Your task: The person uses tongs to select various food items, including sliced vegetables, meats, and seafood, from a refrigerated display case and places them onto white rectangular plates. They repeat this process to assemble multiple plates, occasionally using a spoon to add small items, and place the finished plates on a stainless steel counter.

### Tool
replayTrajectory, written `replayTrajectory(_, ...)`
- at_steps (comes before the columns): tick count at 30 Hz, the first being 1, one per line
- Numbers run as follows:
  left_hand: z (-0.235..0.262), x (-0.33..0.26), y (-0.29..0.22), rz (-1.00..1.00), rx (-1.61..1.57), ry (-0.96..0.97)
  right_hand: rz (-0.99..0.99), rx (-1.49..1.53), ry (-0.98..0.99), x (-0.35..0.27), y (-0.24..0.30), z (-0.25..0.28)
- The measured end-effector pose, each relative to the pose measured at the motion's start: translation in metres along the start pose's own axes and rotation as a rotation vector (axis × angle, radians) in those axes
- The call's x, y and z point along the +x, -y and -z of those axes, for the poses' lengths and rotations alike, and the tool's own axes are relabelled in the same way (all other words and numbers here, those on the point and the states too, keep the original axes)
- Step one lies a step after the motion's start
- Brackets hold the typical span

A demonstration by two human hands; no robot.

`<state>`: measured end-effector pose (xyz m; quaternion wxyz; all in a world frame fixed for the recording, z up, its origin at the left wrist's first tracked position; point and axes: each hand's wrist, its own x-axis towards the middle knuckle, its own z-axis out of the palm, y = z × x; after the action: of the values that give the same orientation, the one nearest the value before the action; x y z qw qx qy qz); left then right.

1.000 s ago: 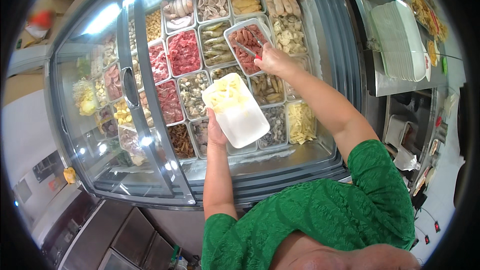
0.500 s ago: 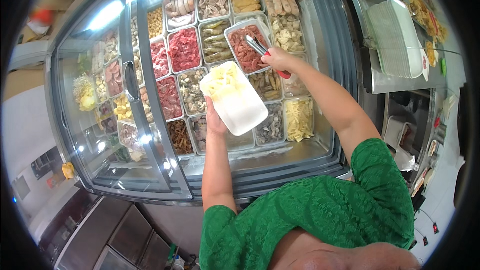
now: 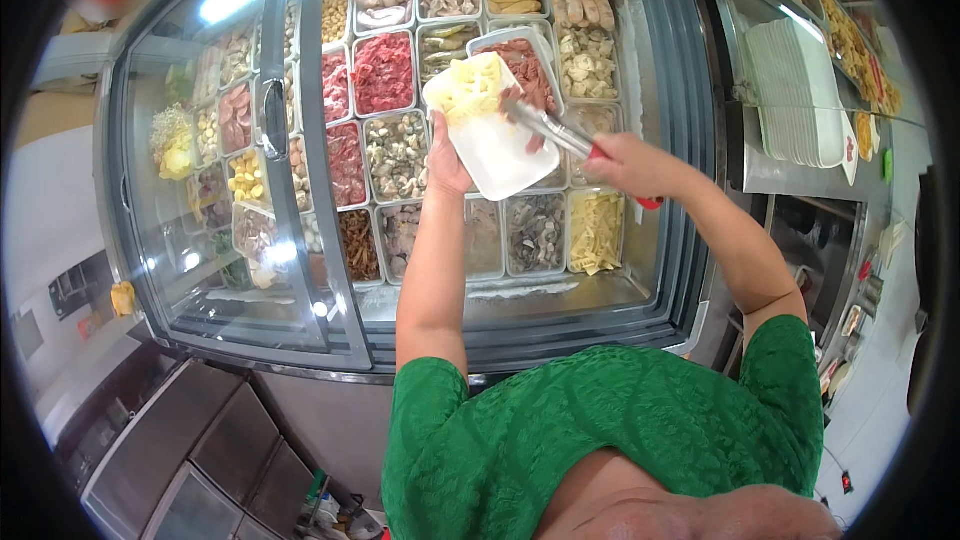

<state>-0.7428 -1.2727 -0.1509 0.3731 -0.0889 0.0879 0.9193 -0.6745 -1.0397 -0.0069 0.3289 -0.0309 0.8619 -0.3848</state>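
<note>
My left hand (image 3: pixel 450 158) grips the rim of a white tray (image 3: pixel 500 165) on its left side. Pale yellow strips (image 3: pixel 468 83) lie in the tray's far half, while its near half is bare. My right hand (image 3: pixel 632 166) is closed round metal tongs (image 3: pixel 562 130) with red handles. Over the tray's right side, the tong tips seem to hold reddish-brown meat (image 3: pixel 511 100), blurred by motion. Just beyond is a tub of reddish-brown meat strips (image 3: pixel 530 70), partly hidden by the tray.
A chest display case holds rows of food tubs, with yellow strips (image 3: pixel 597 230) and red meat (image 3: pixel 383 73) among them. Its sliding glass door frame (image 3: pixel 335 280) stands left of my left arm. Stacked white trays (image 3: pixel 790 90) sit on the right counter.
My right hand has drawn the tongs back from the meat tub to over the tray, apparently bringing meat. The tray has shifted away from me and slightly right. The view has shifted a little.
</note>
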Motion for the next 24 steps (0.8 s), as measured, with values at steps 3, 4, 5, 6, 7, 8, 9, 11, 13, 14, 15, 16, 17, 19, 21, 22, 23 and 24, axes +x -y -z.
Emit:
replayTrajectory(3, 0.024, 0.000, -0.004, 0.158, -0.158, 0.284, 0.032, -0.203, 0.039, 0.008, 0.003, -0.026)
replayTrajectory(4, 0.030, 0.000, -0.002, 0.172, -0.201, 0.419, -0.020, -0.294, 0.055, 0.010, 0.011, -0.033)
replayTrajectory(5, 0.025, -0.003, -0.001, 0.125, -0.126, 0.244, -0.077, -0.380, 0.071, 0.012, 0.014, -0.038)
replayTrajectory(6, 0.012, -0.009, 0.000, 0.080, -0.050, 0.071, -0.092, -0.465, 0.040, 0.011, 0.012, -0.041)
replayTrajectory(7, 0.005, -0.012, 0.000, 0.035, 0.028, -0.101, -0.085, -0.464, 0.016, 0.007, 0.011, -0.040)
replayTrajectory(8, 0.030, -0.018, -0.006, 0.034, -0.098, 0.013, -0.059, -0.476, -0.001, 0.002, 0.016, -0.038)
replayTrajectory(9, 0.047, -0.019, -0.008, 0.047, -0.146, 0.154, -0.038, -0.488, -0.016, -0.003, 0.019, -0.034)
replayTrajectory(11, 0.068, -0.021, -0.011, 0.080, -0.236, 0.439, 0.056, -0.539, 0.007, -0.014, 0.023, -0.023)
replayTrajectory(13, 0.032, -0.030, -0.007, 0.014, -0.108, 0.100, 0.107, -0.584, 0.055, -0.017, 0.015, -0.020)
replayTrajectory(14, 0.018, -0.034, -0.005, -0.024, -0.041, -0.062, 0.130, -0.622, 0.095, -0.017, 0.012, -0.020)
replayTrajectory(15, 0.019, -0.032, -0.004, -0.038, -0.029, -0.075, 0.153, -0.659, 0.136, -0.016, 0.009, -0.022)
replayTrajectory(16, 0.022, -0.030, -0.003, -0.052, -0.017, -0.087, 0.151, -0.647, 0.125, -0.010, 0.004, -0.027)
replayTrajectory(17, 0.024, -0.028, -0.001, -0.063, -0.006, -0.097, 0.146, -0.636, 0.112, -0.002, -0.002, -0.032)
replayTrajectory(19, 0.047, -0.026, 0.003, -0.015, -0.107, 0.205, 0.109, -0.635, 0.128, 0.006, 0.004, -0.032)
replayTrajectory(21, 0.052, -0.027, 0.002, 0.005, -0.183, 0.319, 0.037, -0.646, 0.188, 0.007, 0.022, -0.018)
replayTrajectory(22, 0.048, -0.033, 0.000, 0.004, -0.208, 0.286, 0.023, -0.649, 0.163, 0.008, 0.026, -0.008)
replayTrajectory(23, 0.049, -0.040, -0.004, -0.028, -0.196, 0.196, 0.010, -0.653, 0.137, 0.011, 0.031, 0.003)
replayTrajectory(24, 0.049, -0.047, -0.008, -0.056, -0.178, 0.104, -0.003, -0.655, 0.109, 0.015, 0.032, 0.011)
